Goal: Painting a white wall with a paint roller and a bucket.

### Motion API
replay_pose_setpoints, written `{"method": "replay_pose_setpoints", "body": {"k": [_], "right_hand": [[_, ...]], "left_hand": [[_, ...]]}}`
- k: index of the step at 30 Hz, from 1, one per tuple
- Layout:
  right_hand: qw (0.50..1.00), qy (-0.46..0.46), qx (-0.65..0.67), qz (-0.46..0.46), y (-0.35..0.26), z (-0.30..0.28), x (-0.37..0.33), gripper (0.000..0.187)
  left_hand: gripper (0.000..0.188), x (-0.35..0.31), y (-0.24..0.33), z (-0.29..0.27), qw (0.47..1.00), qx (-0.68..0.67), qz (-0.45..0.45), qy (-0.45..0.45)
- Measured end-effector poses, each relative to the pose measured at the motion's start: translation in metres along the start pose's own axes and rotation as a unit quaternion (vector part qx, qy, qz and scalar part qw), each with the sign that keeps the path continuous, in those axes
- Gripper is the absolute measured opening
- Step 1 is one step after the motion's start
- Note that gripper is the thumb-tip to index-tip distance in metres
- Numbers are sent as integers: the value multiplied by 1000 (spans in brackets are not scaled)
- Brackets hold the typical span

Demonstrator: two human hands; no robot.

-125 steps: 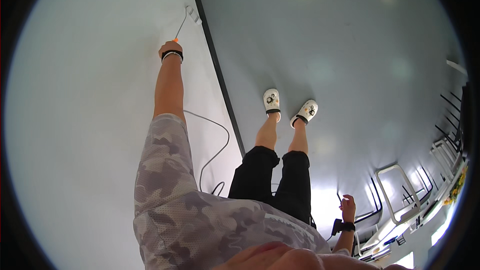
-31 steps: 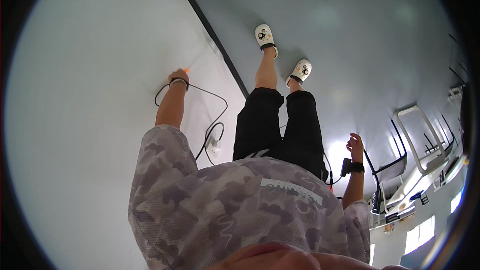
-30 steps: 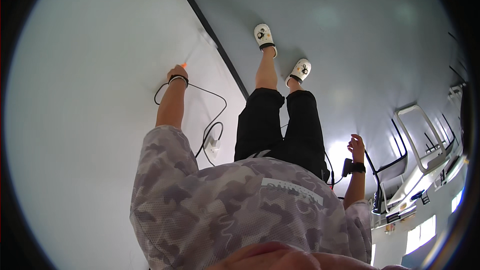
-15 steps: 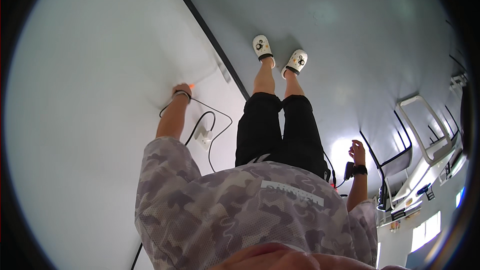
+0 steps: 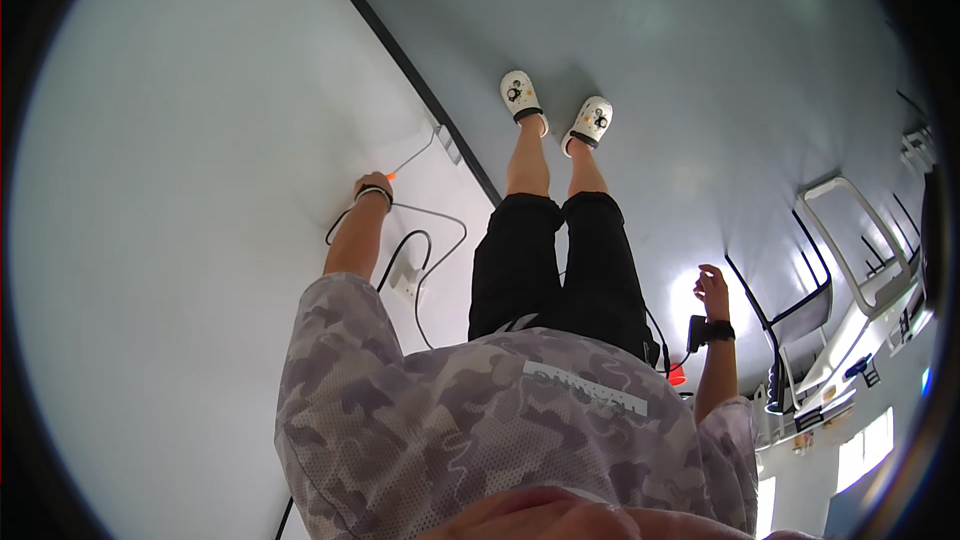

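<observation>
My left hand (image 5: 374,186) is low against the white wall (image 5: 200,190), closed around the orange handle of what looks like a paint roller (image 5: 414,157). From the handle a thin bent wire runs to a small pale roller head (image 5: 447,144), just above the black skirting strip (image 5: 420,85). A band circles this wrist. My right hand (image 5: 711,290) hangs at my right side with its fingers loosely curled and apart, holding nothing. A small black device (image 5: 697,333) is strapped to that wrist, with a thin cable coming from it.
A white socket with a plug (image 5: 408,285) is on the wall, and dark cables loop near my left arm. Chairs with black legs (image 5: 775,310) and a white-framed chair (image 5: 850,230) stand on the grey floor (image 5: 680,60) at the right. Part of a red object (image 5: 677,374) shows beside my hip.
My left hand has shifted slightly right and downward in the picture with the roller. The roller's wire and head show more clearly now. My right hand has risen slightly.
</observation>
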State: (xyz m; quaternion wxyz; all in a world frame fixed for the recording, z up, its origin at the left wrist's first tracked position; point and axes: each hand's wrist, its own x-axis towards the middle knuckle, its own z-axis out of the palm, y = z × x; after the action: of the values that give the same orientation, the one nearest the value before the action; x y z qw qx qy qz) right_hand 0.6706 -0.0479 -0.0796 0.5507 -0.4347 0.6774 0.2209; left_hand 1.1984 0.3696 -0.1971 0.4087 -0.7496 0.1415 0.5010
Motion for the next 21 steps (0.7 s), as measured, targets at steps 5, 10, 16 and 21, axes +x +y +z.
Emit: {"method": "replay_pose_setpoints", "body": {"k": [5, 10, 16, 21], "right_hand": [[999, 17, -27, 38, 22, -5, 2, 19], [998, 20, -15, 58, 8, -4, 24, 17], [998, 11, 19, 59, -8, 10, 20, 18], [998, 12, 21, 62, 2, 7, 28, 18]], "left_hand": [[27, 40, -5, -69, 991, -42, -47, 120], [21, 71, 2, -76, 967, -158, -107, 170], [32, 39, 17, -30, 999, 39, -19, -32], [28, 56, -9, -125, 993, 27, -71, 92]]}}
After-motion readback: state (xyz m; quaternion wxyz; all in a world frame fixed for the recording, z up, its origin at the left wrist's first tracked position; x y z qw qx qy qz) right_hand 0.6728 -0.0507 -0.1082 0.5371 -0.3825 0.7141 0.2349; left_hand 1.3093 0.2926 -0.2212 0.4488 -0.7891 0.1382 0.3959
